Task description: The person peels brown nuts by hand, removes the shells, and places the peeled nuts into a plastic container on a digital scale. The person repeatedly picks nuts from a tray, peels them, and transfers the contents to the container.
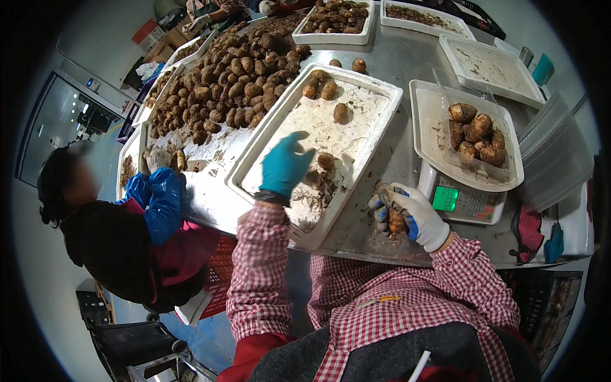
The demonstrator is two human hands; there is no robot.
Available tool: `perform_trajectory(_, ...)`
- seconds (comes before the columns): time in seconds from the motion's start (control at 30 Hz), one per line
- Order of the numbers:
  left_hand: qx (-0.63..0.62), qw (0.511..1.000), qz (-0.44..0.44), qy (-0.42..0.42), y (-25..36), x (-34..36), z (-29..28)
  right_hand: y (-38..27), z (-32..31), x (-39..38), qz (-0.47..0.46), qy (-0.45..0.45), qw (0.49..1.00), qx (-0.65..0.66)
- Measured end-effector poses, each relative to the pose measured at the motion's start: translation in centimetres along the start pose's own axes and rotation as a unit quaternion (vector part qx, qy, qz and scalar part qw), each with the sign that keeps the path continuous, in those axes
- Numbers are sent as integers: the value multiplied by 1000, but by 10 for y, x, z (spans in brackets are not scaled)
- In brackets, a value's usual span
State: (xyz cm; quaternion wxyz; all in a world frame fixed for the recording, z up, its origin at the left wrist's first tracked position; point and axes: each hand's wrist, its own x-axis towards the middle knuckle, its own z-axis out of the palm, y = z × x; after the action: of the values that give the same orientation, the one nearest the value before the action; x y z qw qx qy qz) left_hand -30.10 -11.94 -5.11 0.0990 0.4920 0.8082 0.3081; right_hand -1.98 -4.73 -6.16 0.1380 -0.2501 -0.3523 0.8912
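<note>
My left hand (284, 167), in a teal glove, hovers over a white foam tray (375, 141) with fingers apart and nothing visible in them. Near its fingertips lies a small brown taro root (326, 160), beside root scraps. Several more taro roots (341, 113) lie toward the tray's far end. At the table's front edge, to the right of the tray, my right hand (425, 219) wears a white and blue work glove. Its fingers are closed around a taro root (397, 220), which they partly hide.
A digital scale (474, 205) at right bears a white tray (426, 137) with a clear plastic box of taro roots (482, 137). Clear containers (554, 153) are stacked beside it. A large taro heap (235, 76) covers the far left. A co-worker (114, 229) stands at left.
</note>
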Motion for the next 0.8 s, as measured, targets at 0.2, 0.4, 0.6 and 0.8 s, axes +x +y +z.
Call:
perform_trajectory(0.2,142,980,79,-117,-46,-21,1,7,-2,4,8,-20,999,27)
perform_trajectory(0.4,13,998,47,-48,-51,-40,12,-1,11,1,-25,-18,996,-89)
perform_trajectory(0.6,-411,889,-144,-143,19,-58,-9,-9,21,6,-184,-8,936,-301)
perform_trajectory(0.8,-516,804,-158,-251,58,-73,3,-18,28,18,-381,42,730,-566)
